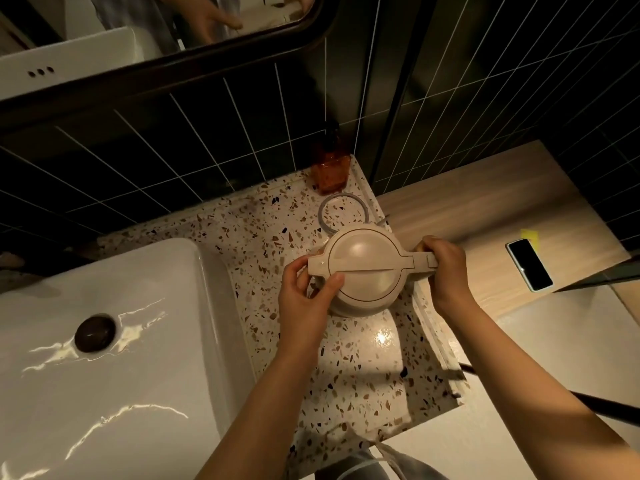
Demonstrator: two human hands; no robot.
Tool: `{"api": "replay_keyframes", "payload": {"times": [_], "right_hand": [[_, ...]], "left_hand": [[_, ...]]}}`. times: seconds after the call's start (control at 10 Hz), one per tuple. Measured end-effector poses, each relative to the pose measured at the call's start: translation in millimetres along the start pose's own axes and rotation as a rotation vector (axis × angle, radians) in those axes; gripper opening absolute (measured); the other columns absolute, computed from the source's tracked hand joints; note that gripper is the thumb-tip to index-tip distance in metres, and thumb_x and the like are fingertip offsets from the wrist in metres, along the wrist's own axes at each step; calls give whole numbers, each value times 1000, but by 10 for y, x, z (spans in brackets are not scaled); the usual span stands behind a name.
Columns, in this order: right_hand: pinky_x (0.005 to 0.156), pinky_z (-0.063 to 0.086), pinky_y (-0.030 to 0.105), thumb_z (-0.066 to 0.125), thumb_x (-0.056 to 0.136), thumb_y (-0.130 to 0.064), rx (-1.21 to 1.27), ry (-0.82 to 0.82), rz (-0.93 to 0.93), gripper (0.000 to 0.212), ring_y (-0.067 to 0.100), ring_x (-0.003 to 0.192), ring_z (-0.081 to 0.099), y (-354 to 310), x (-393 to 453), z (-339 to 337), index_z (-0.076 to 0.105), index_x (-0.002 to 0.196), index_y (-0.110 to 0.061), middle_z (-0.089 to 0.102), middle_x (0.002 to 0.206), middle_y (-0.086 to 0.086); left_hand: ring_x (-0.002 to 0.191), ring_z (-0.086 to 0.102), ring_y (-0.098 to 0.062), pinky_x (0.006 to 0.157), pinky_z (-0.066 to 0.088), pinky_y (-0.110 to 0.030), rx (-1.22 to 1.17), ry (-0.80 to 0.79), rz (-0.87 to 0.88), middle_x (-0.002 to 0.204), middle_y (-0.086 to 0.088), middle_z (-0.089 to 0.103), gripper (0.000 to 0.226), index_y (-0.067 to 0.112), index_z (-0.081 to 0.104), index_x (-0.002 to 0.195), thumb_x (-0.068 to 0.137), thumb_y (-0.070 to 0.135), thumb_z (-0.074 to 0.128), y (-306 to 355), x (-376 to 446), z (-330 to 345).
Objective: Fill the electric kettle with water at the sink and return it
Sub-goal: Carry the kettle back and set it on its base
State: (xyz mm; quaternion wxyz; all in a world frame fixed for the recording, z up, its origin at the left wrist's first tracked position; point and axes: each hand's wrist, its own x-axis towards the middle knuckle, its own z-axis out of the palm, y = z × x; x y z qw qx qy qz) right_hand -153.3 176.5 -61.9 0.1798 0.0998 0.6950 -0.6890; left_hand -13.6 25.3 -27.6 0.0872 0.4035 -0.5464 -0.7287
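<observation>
A beige electric kettle with its lid closed sits over the speckled terrazzo counter, seen from above, just right of the white sink. My left hand grips the spout side of the kettle, thumb on the lid's edge. My right hand is closed around the handle at the right. Whether the kettle rests on the counter or is lifted slightly cannot be told. No tap is visible.
The sink has a dark drain plug. An amber soap bottle stands by the dark tiled wall, a grey ring behind the kettle. A phone lies on the wooden shelf to the right. A mirror hangs above.
</observation>
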Motion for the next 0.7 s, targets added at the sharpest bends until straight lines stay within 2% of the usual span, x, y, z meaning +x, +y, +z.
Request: {"api": "replay_keyframes", "payload": {"times": [0.1, 0.3, 0.4, 0.5, 0.6, 0.7], "right_hand": [[46, 33, 26, 48, 83, -11, -13, 17, 11, 33, 8, 43, 42, -1, 40, -2, 48, 50, -15, 46, 43, -8], [44, 39, 17, 42, 93, -16, -130, 57, -35, 38, 3, 42, 49, -60, -18, -22, 53, 57, -9, 54, 47, -5], [50, 41, 14, 39, 96, -20, -283, 4, -149, 36, 0, 51, 52, -131, -133, -70, 59, 69, -6, 59, 67, 5], [63, 42, 9, 41, 98, -23, -404, -86, -237, 25, -7, 71, 55, -101, -301, -174, 63, 96, -11, 64, 92, 3], [85, 41, 15, 45, 99, -31, -481, -68, -285, 30, 3, 105, 55, -6, -473, -244, 55, 125, -20, 58, 123, -2], [98, 41, 29, 49, 96, -28, -484, -22, -312, 43, 12, 119, 50, 25, -679, -271, 43, 139, -23, 49, 136, -4]], "left_hand": [[112, 61, -6, 64, 50, -5, 2, 0, 4, 125, 6, 67, 46, 38, 52, 112, 80, 14, 75, 3, -19, -7], [110, 62, -3, 65, 50, -6, 16, -11, 23, 122, 7, 68, 44, 41, 54, 106, 81, 13, 75, -2, -37, -29], [112, 62, -6, 69, 52, -10, 20, -20, 5, 122, 8, 68, 42, 39, 54, 109, 82, 14, 74, 11, -36, -54], [116, 61, -13, 91, 51, -26, 41, -46, -30, 126, 4, 66, 41, 36, 54, 110, 83, 12, 73, 57, -23, -90], [117, 60, -15, 101, 49, -38, 68, -63, -61, 127, 1, 64, 43, 31, 55, 118, 84, 9, 70, 94, -22, -160], [116, 60, -14, 98, 51, -37, 93, -71, -76, 129, 1, 63, 54, 23, 50, 136, 87, 7, 65, 131, -94, -220]]}}
